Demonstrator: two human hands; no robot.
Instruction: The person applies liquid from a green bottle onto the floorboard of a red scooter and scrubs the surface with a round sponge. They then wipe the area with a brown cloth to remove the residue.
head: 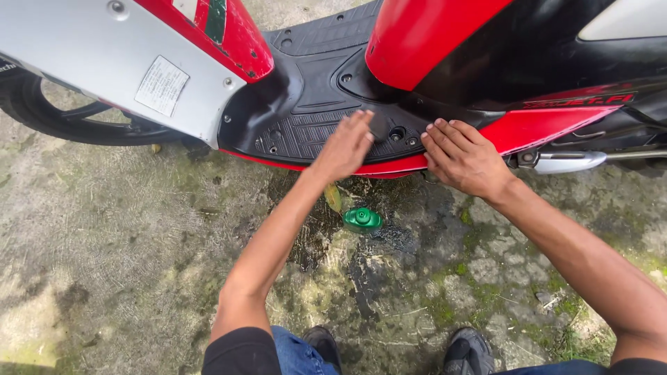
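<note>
Cracked, moss-stained concrete ground fills the lower view, wet and dark around six o'clock of the machine parked on it. Across the top stands a red scooter, side-on, with its silver front panel at ten o'clock and the front tyre peeking out beneath that panel. Between the front panel and the red seat body lies the black ribbed footboard, dotted with small screw holes.

At the near edge of the footboard both hands work side by side. The left hand reaches up from seven o'clock, fingers loosely curled and pressed onto a small dark patch or cover on the footboard; whether it pinches anything I cannot tell. The right hand comes in from four o'clock and lies flat, fingers spread narrowly, on the red lower trim, holding nothing. A chrome footrest juts out just at three o'clock of that hand.

On the ground below the hands, well apart from them, lies a small green bottle, with a yellowish leaf just beside it at eleven o'clock.

The step in hand looks like seating or freeing that small cover on the footboard; a next move would call for steadying pressure from the right hand while the left fingertips work the edge.
</note>
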